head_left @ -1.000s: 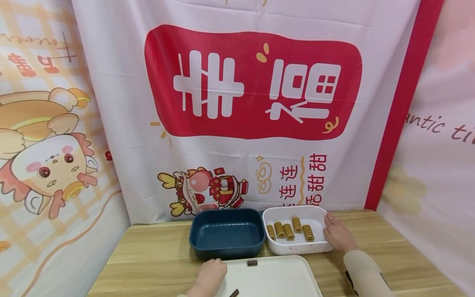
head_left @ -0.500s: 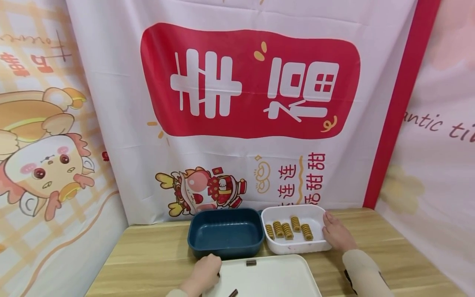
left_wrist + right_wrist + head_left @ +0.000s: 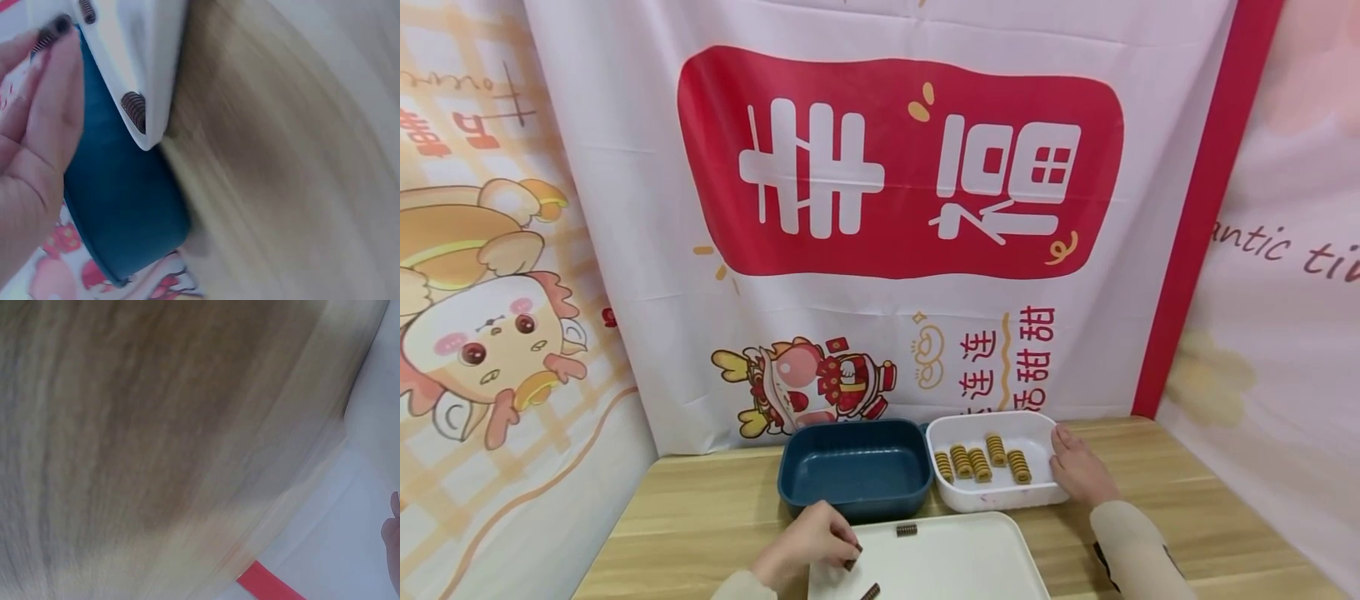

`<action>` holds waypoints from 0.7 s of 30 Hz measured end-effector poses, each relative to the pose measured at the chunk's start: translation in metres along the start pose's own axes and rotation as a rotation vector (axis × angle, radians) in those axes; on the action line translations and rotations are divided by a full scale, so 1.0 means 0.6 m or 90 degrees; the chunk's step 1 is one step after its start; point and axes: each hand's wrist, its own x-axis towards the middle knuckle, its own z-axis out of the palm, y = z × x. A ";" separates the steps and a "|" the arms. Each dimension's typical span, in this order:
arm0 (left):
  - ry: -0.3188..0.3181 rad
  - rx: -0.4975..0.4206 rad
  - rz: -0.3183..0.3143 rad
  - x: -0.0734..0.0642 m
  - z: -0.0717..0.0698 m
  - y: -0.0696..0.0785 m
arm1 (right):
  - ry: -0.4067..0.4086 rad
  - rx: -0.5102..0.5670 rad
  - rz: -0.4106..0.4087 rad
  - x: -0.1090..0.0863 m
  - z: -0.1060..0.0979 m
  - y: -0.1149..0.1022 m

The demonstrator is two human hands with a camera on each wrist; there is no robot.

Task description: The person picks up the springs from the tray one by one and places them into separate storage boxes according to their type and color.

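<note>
My left hand (image 3: 820, 537) is over the left edge of the cream tray (image 3: 955, 558), pinching a short dark-brown ribbed roll (image 3: 53, 32) between thumb and fingertips. Two similar dark rolls lie on the tray, a roll near its far edge (image 3: 907, 530) and a roll at the bottom of the head view (image 3: 870, 592). My right hand (image 3: 1081, 468) grips the right rim of the white basin (image 3: 1000, 500). Inside it, toward the left and middle, stand or lie several yellow-brown striped rolls (image 3: 996, 450). In the right wrist view only a bit of fingers (image 3: 392, 534) shows.
A dark blue basin (image 3: 853, 507) sits directly left of the white one, behind the tray. All rest on a wood-grain table (image 3: 647, 533). A white and red printed cloth (image 3: 910, 292) hangs right behind the basins, with printed cloth walls at both sides.
My left hand has moved left along the tray and turned, so the dark roll between its fingers now shows. My right hand stays on the white basin's rim.
</note>
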 end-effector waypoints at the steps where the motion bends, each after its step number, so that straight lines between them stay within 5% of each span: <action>1: -0.004 -0.044 -0.020 -0.001 -0.001 0.001 | 0.002 0.000 -0.001 0.000 0.000 0.000; 9: -0.002 -0.230 -0.094 0.004 -0.010 0.004 | 0.011 0.001 -0.009 0.002 0.002 0.001; 21: -0.017 -0.389 -0.108 0.012 -0.025 0.002 | 0.004 0.011 0.000 0.002 -0.001 -0.003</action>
